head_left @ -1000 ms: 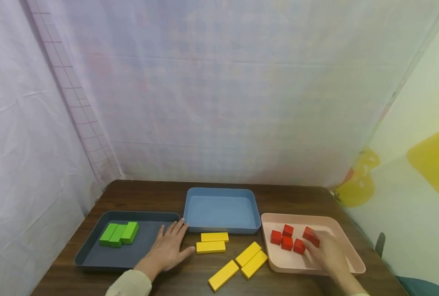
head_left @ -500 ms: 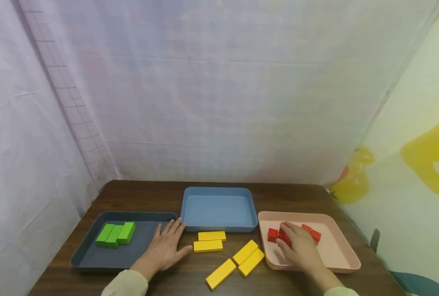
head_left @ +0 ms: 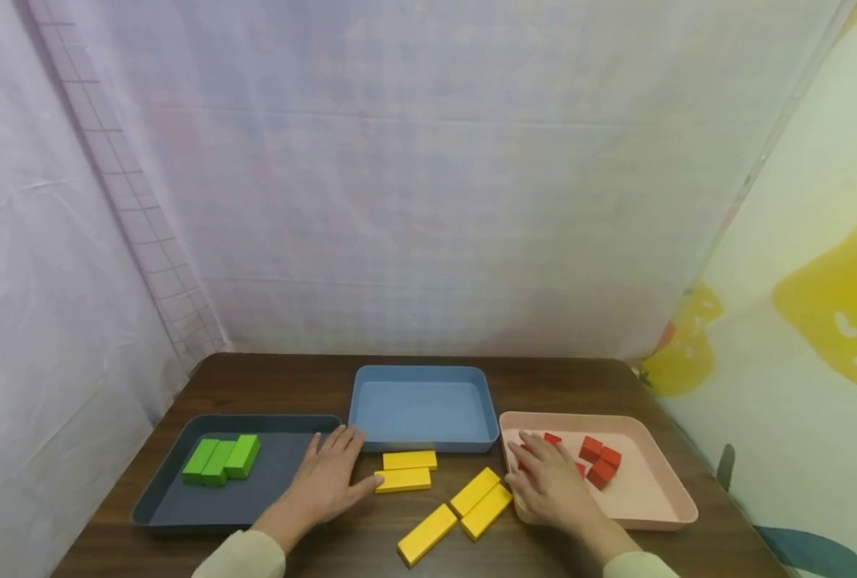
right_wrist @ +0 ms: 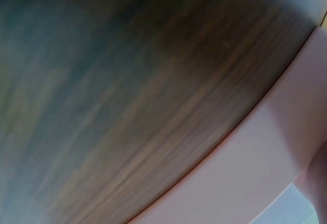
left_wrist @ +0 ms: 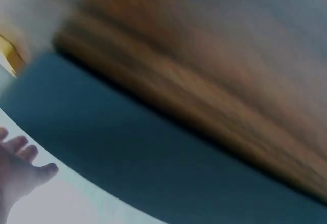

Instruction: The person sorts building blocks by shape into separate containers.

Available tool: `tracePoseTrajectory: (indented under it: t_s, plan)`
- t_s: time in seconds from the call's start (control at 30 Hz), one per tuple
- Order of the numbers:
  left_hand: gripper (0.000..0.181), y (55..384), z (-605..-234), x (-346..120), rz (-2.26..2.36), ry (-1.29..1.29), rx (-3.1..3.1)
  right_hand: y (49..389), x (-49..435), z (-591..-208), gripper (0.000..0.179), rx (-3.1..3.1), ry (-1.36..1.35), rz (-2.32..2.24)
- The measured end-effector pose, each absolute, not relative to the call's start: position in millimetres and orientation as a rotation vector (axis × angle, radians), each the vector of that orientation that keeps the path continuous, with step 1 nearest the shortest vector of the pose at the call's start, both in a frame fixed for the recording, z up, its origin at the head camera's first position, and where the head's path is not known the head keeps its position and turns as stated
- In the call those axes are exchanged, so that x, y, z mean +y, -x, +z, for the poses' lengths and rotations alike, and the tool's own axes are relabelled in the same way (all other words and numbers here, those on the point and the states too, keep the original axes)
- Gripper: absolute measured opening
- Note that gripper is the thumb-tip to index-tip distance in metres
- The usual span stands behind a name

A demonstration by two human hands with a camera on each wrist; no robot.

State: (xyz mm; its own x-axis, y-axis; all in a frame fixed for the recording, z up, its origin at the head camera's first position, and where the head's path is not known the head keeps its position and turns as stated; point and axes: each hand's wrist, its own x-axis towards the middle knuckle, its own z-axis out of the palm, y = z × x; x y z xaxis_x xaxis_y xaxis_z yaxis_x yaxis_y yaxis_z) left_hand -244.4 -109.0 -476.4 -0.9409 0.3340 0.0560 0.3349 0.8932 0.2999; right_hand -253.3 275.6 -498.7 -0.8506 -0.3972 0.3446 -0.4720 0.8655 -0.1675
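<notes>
My left hand (head_left: 324,478) lies with straight, spread fingers over the right side of the dark grey tray (head_left: 291,514), its fingertips near the corner of the blue tray. Three green blocks (head_left: 220,461) sit side by side in that dark tray. In the pink tray (head_left: 659,482), my right hand (head_left: 554,486) is over the left part, fingers extended and partly covering several red cubes (head_left: 553,438). Three more red cubes (head_left: 601,461) touch each other to the right of that hand. The right wrist view catches only a sliver of the right hand (right_wrist: 318,183).
The blue tray (head_left: 421,413) stands at the back middle with a bare floor. Several yellow blocks (head_left: 426,535) lie on the dark wooden table (head_left: 291,385) between the hands. A pale curtain (head_left: 428,201) hangs behind the table.
My right hand has left a red cube beside others at the right and moved left over the remaining cubes. The left hand stays put; the head view has shifted slightly.
</notes>
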Motion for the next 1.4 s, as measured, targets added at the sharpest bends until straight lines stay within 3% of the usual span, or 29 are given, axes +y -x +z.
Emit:
tracePoseTrajectory:
  t_s: [0.37, 0.7, 0.97, 1.4]
  plan:
    - [0.080, 205.6, -485.6, -61.1, -0.805, 0.585, -3.049, 251.8, 271.7, -502.0, 0.050, -2.790, -0.622, 0.389]
    - [0.077, 193.0, -497.5, -33.9, -1.092, 0.565, -3.122, 250.4, 270.8, -501.9, 0.047, -2.766, -0.650, 0.381]
    - [0.065, 192.7, -498.1, -25.3, -1.191, 0.609, -3.113, 250.7, 269.5, -502.0, 0.046, -2.792, -0.646, 0.378]
    - [0.030, 192.8, -500.2, -30.9, -1.143, 0.700, -2.980, 250.4, 270.9, -503.0, 0.047, -2.795, -0.644, 0.398]
